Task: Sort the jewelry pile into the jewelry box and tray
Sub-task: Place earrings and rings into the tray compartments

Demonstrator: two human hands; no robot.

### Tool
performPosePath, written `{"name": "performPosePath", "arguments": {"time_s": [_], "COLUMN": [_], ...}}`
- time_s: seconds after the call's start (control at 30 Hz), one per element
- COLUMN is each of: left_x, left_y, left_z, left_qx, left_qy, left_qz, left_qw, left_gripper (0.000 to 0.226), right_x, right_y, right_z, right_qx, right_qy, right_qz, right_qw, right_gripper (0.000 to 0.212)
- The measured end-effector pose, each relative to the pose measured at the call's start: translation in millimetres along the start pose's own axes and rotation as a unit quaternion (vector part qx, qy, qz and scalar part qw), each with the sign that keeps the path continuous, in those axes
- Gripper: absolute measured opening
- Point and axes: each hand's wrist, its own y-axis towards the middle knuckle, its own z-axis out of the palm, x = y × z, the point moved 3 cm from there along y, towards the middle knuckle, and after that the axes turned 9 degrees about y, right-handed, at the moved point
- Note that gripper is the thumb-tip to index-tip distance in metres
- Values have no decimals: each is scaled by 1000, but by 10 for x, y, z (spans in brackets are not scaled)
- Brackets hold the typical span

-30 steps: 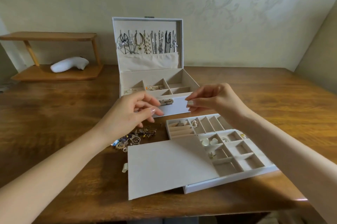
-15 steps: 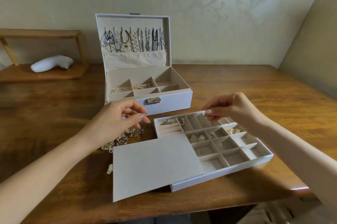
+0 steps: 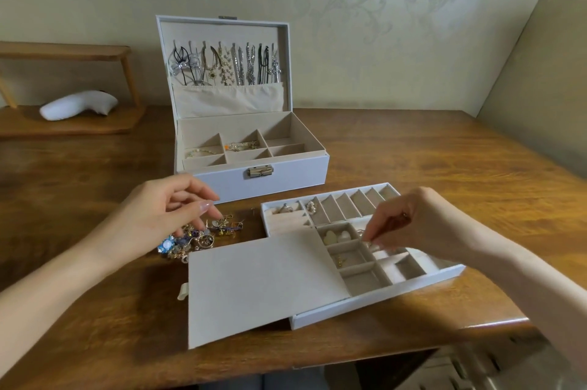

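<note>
The left hand (image 3: 165,208) hovers at centre-left, fingers loosely curled and spread. The right hand (image 3: 413,224) at centre-right points downward, fingertips (image 3: 370,238) pinched together.

1. The jewelry box (image 3: 254,180) stood toward the tabletop's (image 3: 428,160) back edge, its lid upright, with necklaces (image 3: 227,65) hanging inside the lid.
2. The tray (image 3: 374,297) lay before the box, toward the front edge.
3. A flat cover (image 3: 260,288) lay on the tray's left part.
4. The jewelry pile (image 3: 198,235) lay left of the tray, before the box.
5. A shelf (image 3: 70,122) stood at the back left corner.
</note>
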Motion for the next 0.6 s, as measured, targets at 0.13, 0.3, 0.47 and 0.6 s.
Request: {"name": "performPosePath", "arguments": {"time_s": [0.13, 0.3, 0.47, 0.6], "left_x": [-6, 12, 38, 35], "left_y": [-9, -18, -20, 8], "left_z": [9, -4, -23, -53], "left_qx": [4, 3, 1, -13], "left_qy": [-2, 4, 13, 22], "left_qz": [1, 2, 9, 12], "left_qw": [1000, 1000, 1000, 1000], "left_gripper": [12, 13, 14, 14], "right_x": [-32, -56, -49, 151], "right_y": [-74, -92, -92, -119], "right_z": [-6, 44, 40, -229], "right_qx": [1, -13, -13, -90], "right_qy": [-67, -124, -173, -105], "right_qz": [18, -16, -54, -74], "right_qw": [998, 992, 983, 988], "right_gripper": [29, 22, 22, 21]}}
